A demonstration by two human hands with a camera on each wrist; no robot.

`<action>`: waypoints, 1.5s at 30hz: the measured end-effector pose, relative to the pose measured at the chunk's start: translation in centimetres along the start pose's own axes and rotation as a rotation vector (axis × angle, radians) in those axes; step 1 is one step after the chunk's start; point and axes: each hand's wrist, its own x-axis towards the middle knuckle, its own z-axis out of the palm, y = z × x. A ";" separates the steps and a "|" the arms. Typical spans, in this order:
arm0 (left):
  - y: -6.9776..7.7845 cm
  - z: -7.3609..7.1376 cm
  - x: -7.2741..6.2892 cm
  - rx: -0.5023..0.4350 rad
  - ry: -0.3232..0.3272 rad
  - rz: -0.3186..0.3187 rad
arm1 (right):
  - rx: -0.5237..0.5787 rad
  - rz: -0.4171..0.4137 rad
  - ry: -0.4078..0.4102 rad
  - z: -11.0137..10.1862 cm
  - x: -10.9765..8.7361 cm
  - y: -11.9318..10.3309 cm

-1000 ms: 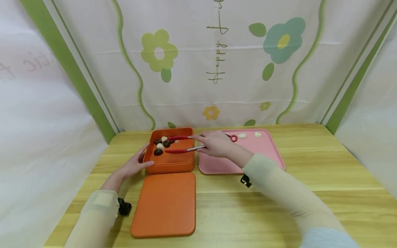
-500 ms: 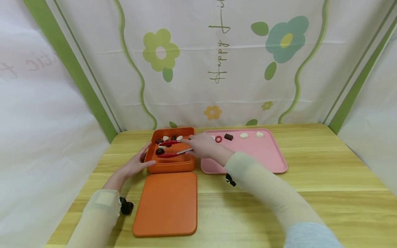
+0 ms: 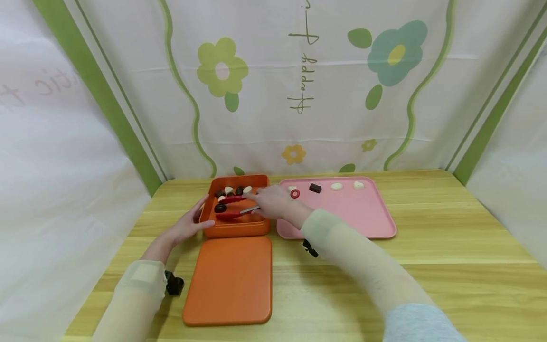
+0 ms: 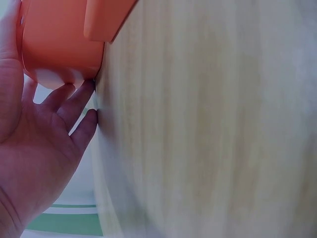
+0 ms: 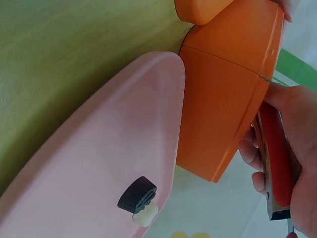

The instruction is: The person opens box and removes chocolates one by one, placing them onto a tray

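Observation:
In the head view, my right hand (image 3: 273, 204) grips a pair of tongs (image 3: 231, 215) with red tips, metal arms and a red ring at the rear end. The tongs' two tips stand apart inside an orange box (image 3: 237, 231), over and beside several dark brown and white chocolates (image 3: 220, 208). Whether the tips touch any piece is unclear. My left hand (image 3: 185, 228) rests against the box's left side, thumb at the near left corner. In the left wrist view, the spread fingers (image 4: 79, 104) touch the box's wall close to the table.
Right of the box lies a pink tray (image 3: 346, 218) bearing a dark brown block (image 3: 315, 188) and white pieces (image 3: 336, 186) along its far side. An orange lid (image 3: 228, 282) lies flat in front of the box. A printed curtain (image 3: 273, 95) hangs behind the wooden table (image 3: 427, 285).
My right hand has moved left with the tongs, bringing their tips lower over the near part of the box. The dark block on the tray has come into view. My left hand has stayed put.

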 end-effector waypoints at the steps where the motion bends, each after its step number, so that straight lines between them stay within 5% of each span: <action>1: 0.0 0.0 0.0 0.002 -0.001 0.000 | 0.004 0.004 -0.002 0.0 0.1 0.0; 26: 0.2 0.0 -0.2 0.000 -0.011 -0.005 | 0.152 0.022 0.027 0.3 -0.5 0.9; 45: 0.3 0.0 -0.3 -0.023 -0.021 0.011 | 0.069 -0.023 0.200 -1.5 -5.8 3.5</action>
